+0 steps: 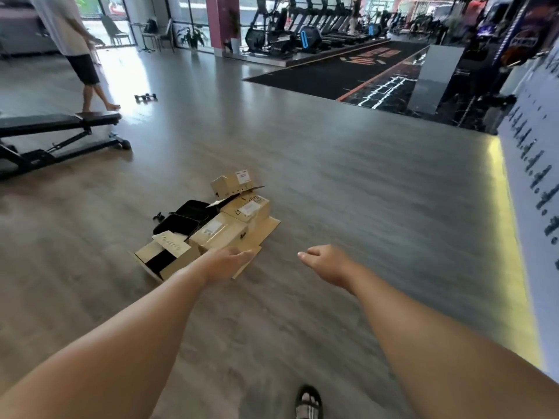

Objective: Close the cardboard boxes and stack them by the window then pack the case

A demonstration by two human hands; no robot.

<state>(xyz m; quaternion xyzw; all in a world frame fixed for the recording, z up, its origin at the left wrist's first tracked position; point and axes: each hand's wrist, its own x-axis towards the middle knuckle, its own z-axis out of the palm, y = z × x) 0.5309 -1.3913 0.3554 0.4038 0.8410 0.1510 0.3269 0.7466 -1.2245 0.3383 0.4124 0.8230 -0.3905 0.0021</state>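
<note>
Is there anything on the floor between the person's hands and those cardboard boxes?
Nothing visible. Both the left hand and right hand reach toward the cardboard boxes over bare floor.

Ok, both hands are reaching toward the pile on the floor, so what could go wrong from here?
1. The nearest cardboard box lies on its side with its flaps open; lifted that way, whatever is inside may spill.
2. The black case lies open right against the boxes; a dragged box could catch its lid.
3. The weight bench stands towards the windows; carrying a stack past it risks a trip.
</note>
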